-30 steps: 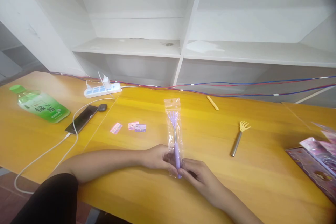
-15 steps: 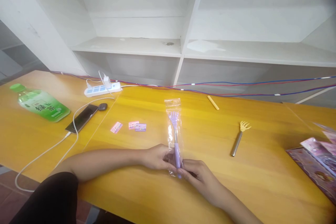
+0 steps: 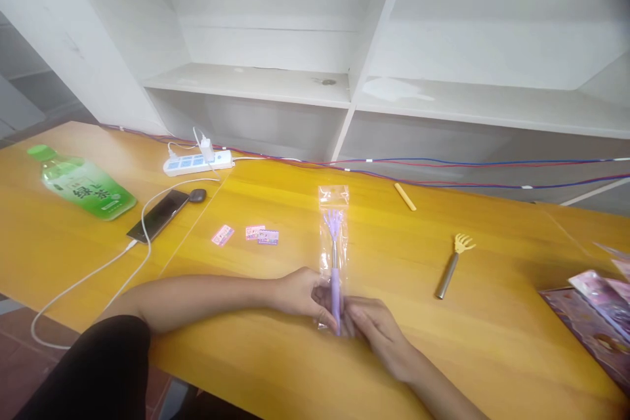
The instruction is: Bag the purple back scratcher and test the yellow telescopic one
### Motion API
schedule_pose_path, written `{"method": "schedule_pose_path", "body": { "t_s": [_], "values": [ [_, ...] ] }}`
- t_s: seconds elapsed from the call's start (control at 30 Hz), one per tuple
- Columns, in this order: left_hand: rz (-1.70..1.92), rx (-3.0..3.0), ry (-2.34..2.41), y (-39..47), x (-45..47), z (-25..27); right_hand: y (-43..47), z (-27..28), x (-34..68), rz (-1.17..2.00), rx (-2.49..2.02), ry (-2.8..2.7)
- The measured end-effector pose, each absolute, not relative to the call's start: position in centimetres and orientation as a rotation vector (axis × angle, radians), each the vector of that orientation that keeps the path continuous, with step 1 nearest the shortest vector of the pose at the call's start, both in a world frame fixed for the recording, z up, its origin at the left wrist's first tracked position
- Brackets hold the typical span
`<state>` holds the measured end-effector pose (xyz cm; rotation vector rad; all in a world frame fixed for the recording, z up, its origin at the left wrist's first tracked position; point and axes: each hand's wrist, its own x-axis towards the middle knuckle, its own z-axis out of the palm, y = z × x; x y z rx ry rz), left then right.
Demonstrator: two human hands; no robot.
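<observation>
A purple back scratcher [image 3: 335,289] with a claw-shaped head and a short metal shaft lies inside a clear plastic bag [image 3: 333,195], its head pointing away from me. My left hand [image 3: 308,295] is closed around the handle from the left, through the film. On the other side, my right hand [image 3: 377,328] has its fingers pinched at the bag's right edge near the handle's lower end; its fingertips are slightly blurred. To the right, a second back scratcher [image 3: 453,266] with a yellow claw and metal handle lies unwrapped on the table.
Small printed cards [image 3: 260,235] lie left of the bag. Farther left are a phone [image 3: 160,215] on a white cable, a power strip [image 3: 197,163] and a green bottle [image 3: 88,184]. A yellow stick [image 3: 405,197] lies at the back; a patterned box [image 3: 585,328] stands at right.
My right thumb has come off the handle's lower end, and the right fingers now sit at the bag's edge. The left hand keeps its hold. The view has shifted slightly.
</observation>
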<state>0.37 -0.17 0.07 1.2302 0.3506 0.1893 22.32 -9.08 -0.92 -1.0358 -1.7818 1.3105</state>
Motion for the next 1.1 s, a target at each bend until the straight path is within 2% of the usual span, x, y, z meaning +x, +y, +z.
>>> {"method": "schedule_pose_path", "body": {
  "t_s": [0.13, 0.27, 0.43, 0.7, 1.1],
  "values": [
    [0.106, 1.299, 0.244, 0.1, -0.1, 0.8, -7.2, -1.5, 21.9, 1.055, -1.255, -1.587],
    [0.073, 1.398, 0.147, 0.3, -0.5, 1.0, -3.2, -1.8, 19.3, 0.627, -1.309, -1.901],
    [0.031, 1.489, 0.112, 0.3, -0.6, 1.6, 2.4, -1.2, 13.3, 0.399, -1.262, -2.138],
    [0.093, 1.443, 0.082, 0.3, -0.5, 1.4, 4.9, 0.1, 9.4, 0.277, -1.297, -2.289],
    [0.111, 1.432, 0.016, 0.5, -0.6, 0.6, 4.1, -1.2, 13.6, 0.412, -1.399, -2.243]
  ]
}}
